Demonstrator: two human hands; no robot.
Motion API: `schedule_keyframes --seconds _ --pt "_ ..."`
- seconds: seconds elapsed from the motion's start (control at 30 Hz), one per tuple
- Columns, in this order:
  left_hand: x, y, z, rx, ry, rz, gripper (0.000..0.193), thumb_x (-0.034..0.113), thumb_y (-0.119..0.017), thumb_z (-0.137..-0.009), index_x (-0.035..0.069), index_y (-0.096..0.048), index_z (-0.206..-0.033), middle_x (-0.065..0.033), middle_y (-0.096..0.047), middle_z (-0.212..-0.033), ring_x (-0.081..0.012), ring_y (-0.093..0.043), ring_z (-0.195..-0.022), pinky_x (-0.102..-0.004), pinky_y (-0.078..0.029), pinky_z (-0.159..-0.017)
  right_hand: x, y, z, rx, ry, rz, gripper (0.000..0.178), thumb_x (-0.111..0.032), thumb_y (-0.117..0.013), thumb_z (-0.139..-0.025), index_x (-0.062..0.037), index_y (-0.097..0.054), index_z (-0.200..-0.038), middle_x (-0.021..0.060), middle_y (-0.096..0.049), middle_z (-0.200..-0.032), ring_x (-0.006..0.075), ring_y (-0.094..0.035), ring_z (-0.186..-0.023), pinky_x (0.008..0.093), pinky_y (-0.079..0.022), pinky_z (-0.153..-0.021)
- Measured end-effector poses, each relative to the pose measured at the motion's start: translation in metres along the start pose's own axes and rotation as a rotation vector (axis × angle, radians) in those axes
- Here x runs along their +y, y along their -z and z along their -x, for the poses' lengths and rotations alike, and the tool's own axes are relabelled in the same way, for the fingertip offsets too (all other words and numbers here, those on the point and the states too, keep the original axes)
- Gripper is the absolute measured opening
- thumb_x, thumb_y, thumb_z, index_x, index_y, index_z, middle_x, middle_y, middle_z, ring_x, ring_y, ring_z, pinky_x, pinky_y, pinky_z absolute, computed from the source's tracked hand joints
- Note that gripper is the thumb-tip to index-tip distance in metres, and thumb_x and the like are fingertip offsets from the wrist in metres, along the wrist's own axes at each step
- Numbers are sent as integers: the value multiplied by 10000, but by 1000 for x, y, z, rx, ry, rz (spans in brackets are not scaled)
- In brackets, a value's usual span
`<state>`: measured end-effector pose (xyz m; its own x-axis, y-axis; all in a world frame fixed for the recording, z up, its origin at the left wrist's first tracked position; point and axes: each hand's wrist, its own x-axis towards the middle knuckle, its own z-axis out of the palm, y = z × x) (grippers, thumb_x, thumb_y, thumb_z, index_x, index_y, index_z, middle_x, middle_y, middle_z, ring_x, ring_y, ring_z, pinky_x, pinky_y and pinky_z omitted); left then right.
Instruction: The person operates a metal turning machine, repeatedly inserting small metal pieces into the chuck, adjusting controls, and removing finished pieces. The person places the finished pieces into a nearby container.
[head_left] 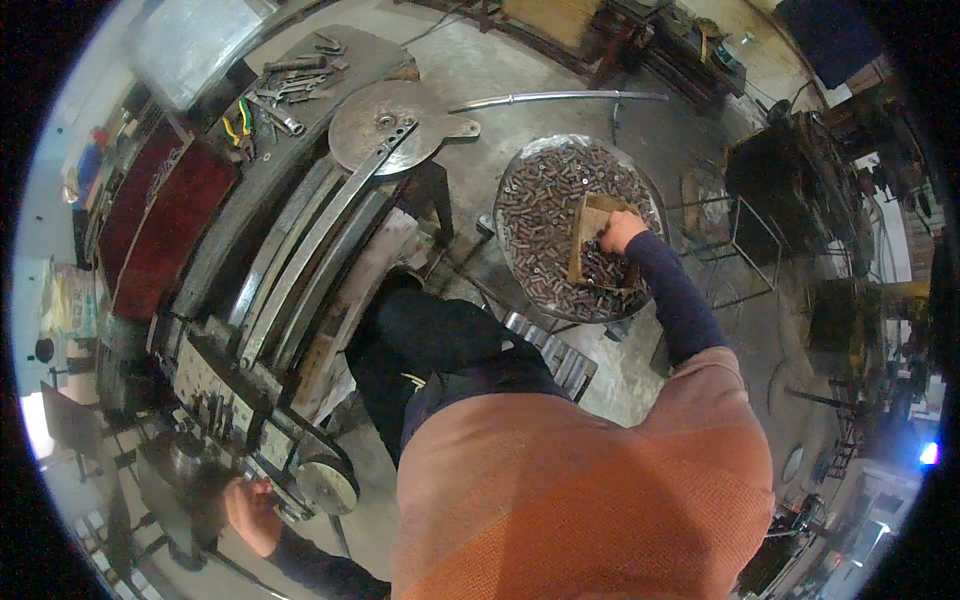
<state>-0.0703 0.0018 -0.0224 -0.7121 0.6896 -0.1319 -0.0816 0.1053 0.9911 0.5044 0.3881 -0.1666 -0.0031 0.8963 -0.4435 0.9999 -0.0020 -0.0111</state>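
At the right, my right hand (622,232) reaches down into an open cardboard box (577,245), its fingers bent over small dark metal pieces inside. The box rests on a heap of short brownish metal cylinders (540,210), which fills a large round tray (572,140). My left hand (253,515) is far off at the lower left, beside the near end of a long metal machine (215,385). Its fingers are curled together near a round wheel (327,486); whatever lies between them is too small to make out.
A long steel lever (340,200) runs along the machine to a round metal disc (385,125). Wrenches (295,80) and yellow-green handled pliers (238,125) lie on the far-left bench. A ridged metal piece (550,355) stands by my legs. A thin metal frame (745,250) is right of the tray.
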Motion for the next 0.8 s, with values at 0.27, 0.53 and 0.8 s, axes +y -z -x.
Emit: schedule_keyframes --seconds 0.27,0.53,0.8 --pt "-8 3 3 38 3 30 249 212 -529 -867 -2 -518 -994 -79 -535 -743 -202 -520 -696 -332 -444 -719 0 -17 -11 88 -53 -27 361 -275 -668 -583 10 -651 -804 206 -635 -862 336 -617 -849 385 -498 -782" --pt "-7 1 5 50 36 104 253 192 -545 -859 -4 -520 -1017 -75 -536 -712 -209 -523 -678 -356 -447 -728 -2 -12 -6 179 -53 -56 391 -311 -682 -580 0 -656 -816 206 -627 -919 322 -612 -879 389 -492 -792" --pt "-8 22 9 30 -7 31 233 178 -528 -870 1 -532 -1022 -75 -574 -778 -188 -565 -716 -320 -470 -717 14 -9 -17 224 145 -322 364 -200 -675 -556 -59 -662 -892 187 -618 -958 317 -606 -875 353 -489 -768"
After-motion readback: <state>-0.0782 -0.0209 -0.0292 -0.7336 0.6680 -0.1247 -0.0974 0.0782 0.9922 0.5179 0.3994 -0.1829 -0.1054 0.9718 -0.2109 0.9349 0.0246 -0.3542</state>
